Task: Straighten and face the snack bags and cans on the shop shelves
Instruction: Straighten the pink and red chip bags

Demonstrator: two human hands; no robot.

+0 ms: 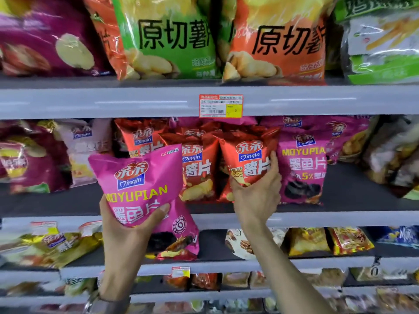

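- The left hand (123,227) is nearest, below and left of the tag (220,106). Its fingers and thumb curl round the lower half of a pink bag (142,189), held tilted in front of the shelf (317,219) with its label facing out.
- The right hand (256,196), below and just right of the tag, cups a red bag (249,159) from underneath, with its fingers running up the bag's right edge. This bag stands at the shelf front, leaning.
- The step looks like clearing a stray pink bag from the red ones. The red bag should go upright first, base flat and label square to the aisle.
- Farther back, straight below the tag, the red row (195,168) overlaps and touches bag to bag, so it probably needs nudging level.
- The pink row (302,168), below and right of the tag, touches the gripped red bag. The held pink bag probably belongs there, and a light grip would avoid crushing its contents.
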